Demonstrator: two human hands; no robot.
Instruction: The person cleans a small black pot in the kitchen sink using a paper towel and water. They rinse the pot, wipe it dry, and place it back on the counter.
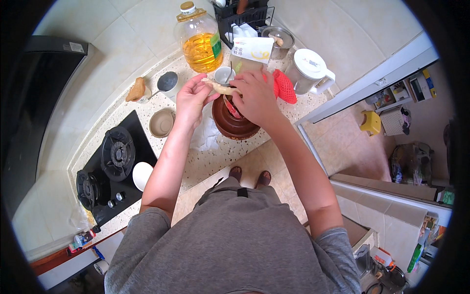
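Over a brown glazed bowl, a pale, knobbly strip of food stretches between my two hands. My left hand pinches one end of it between thumb and fingers. The other end is in the fingers of my right hand, which partly covers it. Below the strip, a red and whitish object shows inside the bowl; what it is cannot be made out. A small white cup with a utensil in it stands just behind the hands. Crumpled white plastic lies left of the bowl.
Behind are a large oil bottle, a bread bag, a lidded pitcher and red netting. Left stand a grey cup, an earthenware bowl, a gas hob and a white bowl.
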